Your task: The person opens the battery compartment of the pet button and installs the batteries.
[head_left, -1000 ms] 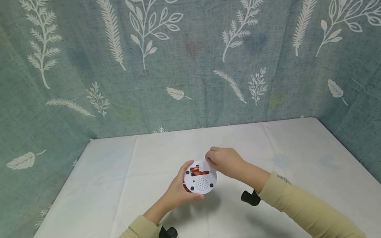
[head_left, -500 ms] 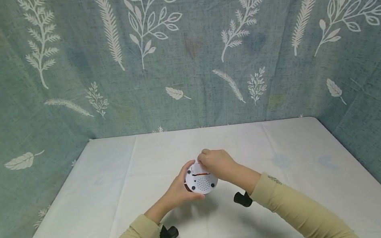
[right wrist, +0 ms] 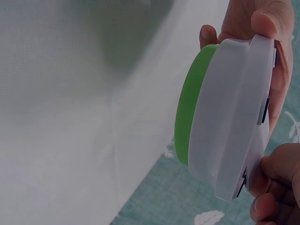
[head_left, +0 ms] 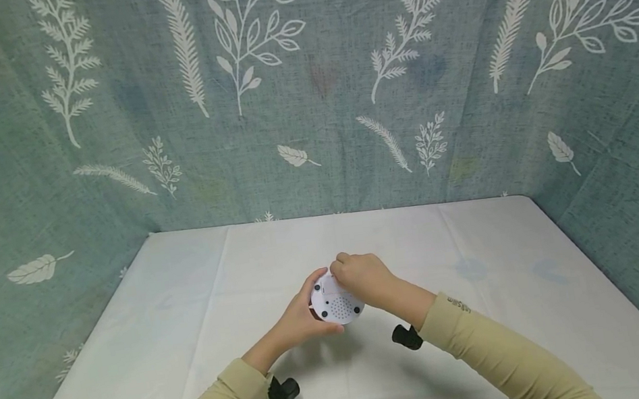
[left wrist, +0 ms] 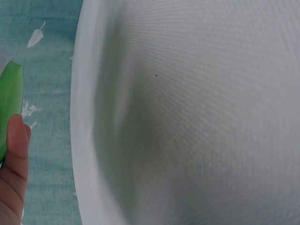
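Observation:
A round white device (head_left: 344,308) with speaker holes and small black feet is held up over the table, underside facing the head camera. My left hand (head_left: 299,319) grips it by the rim, thumb below and fingers around the far side. In the right wrist view its other face shows a green dome (right wrist: 190,110); the same green face (left wrist: 11,101) edges into the left wrist view. At the upper part of the underside, my right hand (head_left: 365,279) pinches the white battery cover (right wrist: 257,152), which lies over the battery compartment. The right fingers partly hide the cover in the head view.
A white cloth covers the table (head_left: 212,351), with a patterned green curtain (head_left: 316,91) behind and on both sides. Black wrist cameras, one on the left wrist (head_left: 284,392) and another on the right (head_left: 406,336), hang below the sleeves.
The right hand has brought the battery cover left and down onto the device. The red batteries, exposed earlier, are now covered. The left hand has barely moved.

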### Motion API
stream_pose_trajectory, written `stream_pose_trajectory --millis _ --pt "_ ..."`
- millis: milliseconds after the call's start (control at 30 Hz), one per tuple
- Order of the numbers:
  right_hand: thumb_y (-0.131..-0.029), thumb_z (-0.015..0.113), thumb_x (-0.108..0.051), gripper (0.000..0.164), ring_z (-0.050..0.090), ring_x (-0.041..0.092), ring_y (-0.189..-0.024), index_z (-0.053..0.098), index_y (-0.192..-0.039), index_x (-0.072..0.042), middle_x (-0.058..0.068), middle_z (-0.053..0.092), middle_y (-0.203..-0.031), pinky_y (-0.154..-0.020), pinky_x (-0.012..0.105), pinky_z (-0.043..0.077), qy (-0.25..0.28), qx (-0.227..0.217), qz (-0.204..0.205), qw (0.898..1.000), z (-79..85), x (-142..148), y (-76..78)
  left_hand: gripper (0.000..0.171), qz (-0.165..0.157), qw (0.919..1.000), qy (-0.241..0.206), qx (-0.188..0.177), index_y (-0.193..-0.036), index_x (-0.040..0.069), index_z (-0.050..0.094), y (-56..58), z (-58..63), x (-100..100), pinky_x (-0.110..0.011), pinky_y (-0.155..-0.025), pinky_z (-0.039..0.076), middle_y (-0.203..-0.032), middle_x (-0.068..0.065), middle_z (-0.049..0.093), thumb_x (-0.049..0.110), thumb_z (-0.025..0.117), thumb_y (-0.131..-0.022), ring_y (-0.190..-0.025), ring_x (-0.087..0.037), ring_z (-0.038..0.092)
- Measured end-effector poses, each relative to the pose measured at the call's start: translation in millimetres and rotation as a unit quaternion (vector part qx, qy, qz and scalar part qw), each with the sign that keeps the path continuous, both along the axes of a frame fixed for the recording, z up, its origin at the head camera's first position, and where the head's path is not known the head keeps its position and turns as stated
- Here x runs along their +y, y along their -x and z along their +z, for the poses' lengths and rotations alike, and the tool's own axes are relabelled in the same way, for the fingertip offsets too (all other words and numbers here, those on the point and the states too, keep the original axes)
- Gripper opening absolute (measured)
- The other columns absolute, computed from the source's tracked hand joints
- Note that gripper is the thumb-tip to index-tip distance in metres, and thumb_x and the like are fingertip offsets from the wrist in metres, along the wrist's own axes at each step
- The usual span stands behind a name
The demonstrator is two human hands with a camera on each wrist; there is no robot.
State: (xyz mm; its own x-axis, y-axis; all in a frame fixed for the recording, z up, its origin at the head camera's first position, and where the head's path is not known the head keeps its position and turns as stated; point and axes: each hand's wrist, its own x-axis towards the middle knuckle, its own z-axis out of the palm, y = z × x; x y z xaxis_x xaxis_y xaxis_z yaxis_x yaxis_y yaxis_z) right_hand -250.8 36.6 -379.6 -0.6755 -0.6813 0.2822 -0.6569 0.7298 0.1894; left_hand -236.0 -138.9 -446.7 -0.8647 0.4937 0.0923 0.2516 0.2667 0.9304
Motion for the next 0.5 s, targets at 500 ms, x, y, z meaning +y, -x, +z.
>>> stream_pose_trajectory --millis 500 --pt "-0.084 0.065 -0.015 0.006 0.056 0.011 -0.069 0.069 -0.087 -0.012 -0.001 0.057 -0.080 -0.059 0.021 0.046 0.199 -0.101 0.018 0.974 -11.8 11.7 11.1 0.103 0.009 1.0000 0.001 -0.002 -0.145 0.012 0.014 -3.6 5.5 -1.2 -0.024 -0.079 0.046 -0.131 -0.018 0.039 0.008 0.080 -0.067 -0.105 -0.024 0.050"
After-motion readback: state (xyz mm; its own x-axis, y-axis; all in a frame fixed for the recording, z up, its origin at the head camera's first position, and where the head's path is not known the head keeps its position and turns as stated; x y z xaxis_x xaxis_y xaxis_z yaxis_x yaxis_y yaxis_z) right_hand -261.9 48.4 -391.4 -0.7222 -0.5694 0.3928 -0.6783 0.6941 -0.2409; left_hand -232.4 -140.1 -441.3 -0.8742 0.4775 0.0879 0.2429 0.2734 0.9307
